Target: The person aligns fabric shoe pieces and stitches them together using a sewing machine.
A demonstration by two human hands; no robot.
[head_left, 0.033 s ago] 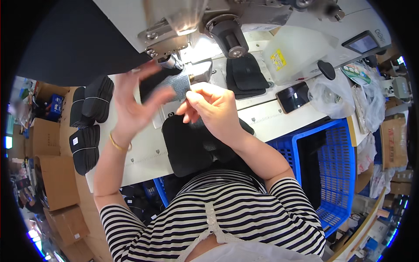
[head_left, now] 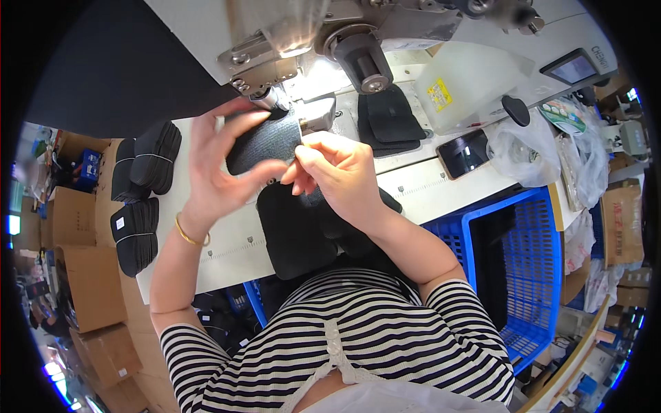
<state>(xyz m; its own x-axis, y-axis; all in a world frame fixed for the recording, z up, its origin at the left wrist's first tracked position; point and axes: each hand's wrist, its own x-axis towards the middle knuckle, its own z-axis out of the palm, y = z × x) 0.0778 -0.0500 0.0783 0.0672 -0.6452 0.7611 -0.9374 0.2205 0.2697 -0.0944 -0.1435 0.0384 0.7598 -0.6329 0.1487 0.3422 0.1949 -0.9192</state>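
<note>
A dark grey, round-edged fabric piece [head_left: 265, 144] lies under the presser foot and needle area of the sewing machine [head_left: 275, 96]. My left hand [head_left: 219, 162] is spread around its left side, index finger along the upper part and thumb by the lower edge. With thumb and fingers pinched together, my right hand [head_left: 336, 168] grips the piece's right edge near a metal fitting on the machine. What lies inside that pinch is mostly hidden. Black padded pieces [head_left: 296, 230] rest at the table's front edge, against my body.
Flat black pieces [head_left: 389, 120] lie on the machine bed to the right, beside a phone [head_left: 463, 153] and a clear plastic bag [head_left: 527, 155]. Tied black stacks [head_left: 134, 234] stand at left. A blue basket [head_left: 544, 275] is below the table at right; cardboard boxes [head_left: 89, 289] are at left.
The fabric piece has turned, and more of its grey face shows. My left hand has shifted slightly, its index finger now along the piece. The right hand stays almost where it was.
</note>
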